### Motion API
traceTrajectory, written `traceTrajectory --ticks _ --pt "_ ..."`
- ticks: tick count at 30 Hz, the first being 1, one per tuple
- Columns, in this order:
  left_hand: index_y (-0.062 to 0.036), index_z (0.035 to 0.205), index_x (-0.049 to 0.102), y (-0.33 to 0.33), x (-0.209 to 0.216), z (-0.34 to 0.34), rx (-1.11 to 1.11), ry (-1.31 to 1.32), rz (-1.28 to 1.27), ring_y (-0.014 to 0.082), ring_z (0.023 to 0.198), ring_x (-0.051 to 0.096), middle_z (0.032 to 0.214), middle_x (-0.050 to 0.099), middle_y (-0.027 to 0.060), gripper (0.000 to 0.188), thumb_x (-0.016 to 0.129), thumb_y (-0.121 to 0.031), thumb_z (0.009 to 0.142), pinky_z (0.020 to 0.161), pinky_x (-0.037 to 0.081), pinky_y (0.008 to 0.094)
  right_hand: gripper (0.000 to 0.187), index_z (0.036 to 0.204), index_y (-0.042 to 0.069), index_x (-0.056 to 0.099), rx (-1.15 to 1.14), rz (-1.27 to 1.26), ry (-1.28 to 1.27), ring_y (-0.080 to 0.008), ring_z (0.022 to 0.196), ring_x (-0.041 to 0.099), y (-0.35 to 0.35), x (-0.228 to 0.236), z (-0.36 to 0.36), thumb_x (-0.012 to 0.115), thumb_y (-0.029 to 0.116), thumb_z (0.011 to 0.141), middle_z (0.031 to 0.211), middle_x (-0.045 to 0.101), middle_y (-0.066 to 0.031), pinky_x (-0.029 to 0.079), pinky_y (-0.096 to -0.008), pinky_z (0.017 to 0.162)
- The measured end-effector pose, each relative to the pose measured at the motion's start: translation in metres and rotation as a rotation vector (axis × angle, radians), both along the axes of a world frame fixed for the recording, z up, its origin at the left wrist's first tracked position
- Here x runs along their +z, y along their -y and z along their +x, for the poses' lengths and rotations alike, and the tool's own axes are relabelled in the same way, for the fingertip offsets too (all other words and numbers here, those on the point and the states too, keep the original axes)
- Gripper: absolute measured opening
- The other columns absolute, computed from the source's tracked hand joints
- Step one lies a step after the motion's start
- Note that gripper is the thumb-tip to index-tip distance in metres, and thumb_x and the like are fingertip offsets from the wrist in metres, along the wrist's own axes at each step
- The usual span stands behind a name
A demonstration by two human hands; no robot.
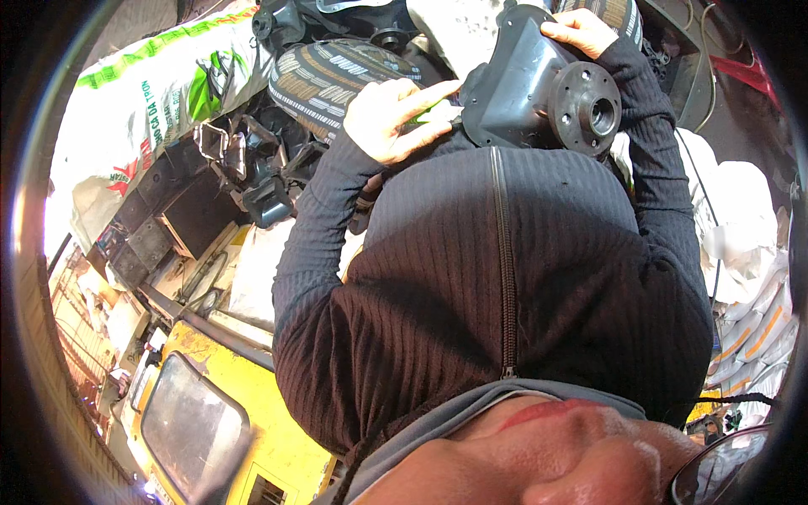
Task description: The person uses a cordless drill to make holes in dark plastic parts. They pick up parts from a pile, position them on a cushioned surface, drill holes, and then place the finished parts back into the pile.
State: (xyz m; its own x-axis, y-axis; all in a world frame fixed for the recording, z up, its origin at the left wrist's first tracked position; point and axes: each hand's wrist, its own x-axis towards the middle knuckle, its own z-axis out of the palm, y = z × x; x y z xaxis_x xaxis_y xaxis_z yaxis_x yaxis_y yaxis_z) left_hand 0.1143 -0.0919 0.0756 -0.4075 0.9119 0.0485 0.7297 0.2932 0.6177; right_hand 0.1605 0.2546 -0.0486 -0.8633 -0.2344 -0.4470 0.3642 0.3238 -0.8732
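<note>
A glossy black moulded plastic part [513, 88], with a wide rimmed flange and a round disc with holes at its other end, lies tilted in front of my body. My right hand [581, 32] grips its far right edge, thumb on the outer face. My left hand [391, 118] is closed around a small tool with a bright green handle [433, 112], whose working end is too small to make out. The fingertips of that hand point at the part's left rim, close to it or touching.
Patterned cloth [337, 76] covers my knee. More black parts lie beyond it [286, 21] and to the left [269, 198]. A large white sack with green print [160, 109] fills the upper left. A yellow machine [278, 421] stands lower left; white bags [736, 227] pile up at right.
</note>
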Motion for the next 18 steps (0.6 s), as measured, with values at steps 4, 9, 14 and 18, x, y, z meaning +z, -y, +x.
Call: traceTrajectory --ticks 4,9,14,18 --pt "-0.0147 0.118 0.059 -0.002 -0.006 -0.004 -0.011 0.038 -0.023 0.0184 0.053 0.048 0.064 0.051 0.0048 0.046 0.067 -0.034 0.076 0.051 0.040 0.0291 0.040 0.071 0.001 0.063 0.012 0.158 -0.063 -0.0119 0.051 0.048 0.005 0.026 -0.003 0.060 0.040 0.080 0.057 0.055 -0.0061 0.039 -0.0306 0.052" --pt "-0.0149 0.116 0.060 -0.009 -0.010 -0.022 -0.101 -0.045 -0.019 0.0181 0.054 0.048 0.065 0.051 0.0043 0.045 0.066 -0.034 0.076 0.051 0.039 0.0299 0.044 0.068 -0.002 0.063 0.005 0.215 -0.050 -0.0147 0.048 0.047 0.013 0.051 -0.011 0.061 0.041 0.078 0.053 0.054 -0.0106 0.035 -0.0338 0.046" --pt "-0.0142 0.120 0.057 -0.017 -0.008 -0.039 -0.256 -0.054 -0.138 0.0205 0.061 0.045 0.069 0.048 0.0051 0.049 0.066 -0.031 0.075 0.059 0.036 0.0309 0.044 0.073 -0.002 0.064 0.037 0.269 0.010 -0.0171 0.050 0.048 0.013 0.056 -0.013 0.062 0.041 0.077 0.056 0.055 -0.0137 0.038 -0.0343 0.049" --pt "-0.0146 0.123 0.054 -0.025 -0.006 -0.049 -0.360 -0.112 -0.190 0.0210 0.066 0.043 0.073 0.047 0.0051 0.051 0.064 -0.029 0.075 0.065 0.034 0.0306 0.046 0.082 -0.001 0.064 0.162 0.238 -0.044 -0.0233 0.062 0.057 0.012 0.053 -0.017 0.060 0.044 0.078 0.069 0.061 -0.0184 0.042 -0.0362 0.059"
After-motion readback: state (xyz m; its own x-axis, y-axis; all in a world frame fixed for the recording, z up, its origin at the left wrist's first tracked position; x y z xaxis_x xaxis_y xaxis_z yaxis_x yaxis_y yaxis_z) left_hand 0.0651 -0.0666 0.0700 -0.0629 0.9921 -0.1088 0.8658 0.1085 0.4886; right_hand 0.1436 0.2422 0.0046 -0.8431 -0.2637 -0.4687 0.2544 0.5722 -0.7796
